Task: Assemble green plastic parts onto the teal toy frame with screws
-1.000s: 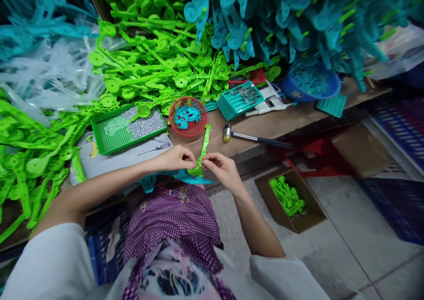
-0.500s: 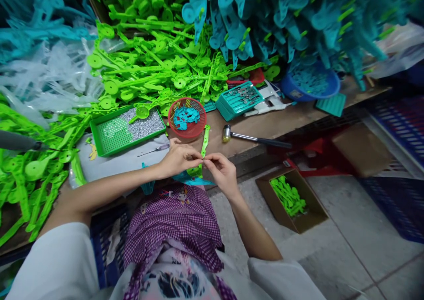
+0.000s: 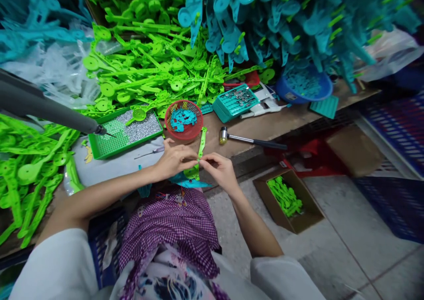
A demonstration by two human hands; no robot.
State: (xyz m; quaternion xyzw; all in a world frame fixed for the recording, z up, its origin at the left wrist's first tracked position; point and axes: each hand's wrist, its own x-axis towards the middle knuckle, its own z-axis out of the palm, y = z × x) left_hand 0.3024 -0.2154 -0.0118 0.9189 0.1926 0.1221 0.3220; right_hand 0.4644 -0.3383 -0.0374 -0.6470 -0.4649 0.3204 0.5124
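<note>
My left hand and my right hand meet fingertip to fingertip, both pinched. What they hold, if anything, is too small to make out. Just beneath the fingertips lies a long bright-green plastic part with a wider lower end, partly hidden by the hands. Under that, a teal plastic part rests at the bench edge by my lap. A thin screwdriver lies beside my left hand on a grey cloth.
Behind my hands stand a red basket of teal pieces and a green tray of small metal parts. A hammer lies to the right. A dark powered screwdriver juts in from the left. Green parts are heaped behind.
The dark powered screwdriver has swung in from the left, its tip now over the green tray. The view has shifted slightly. My hands stay pinched together over the green part.
</note>
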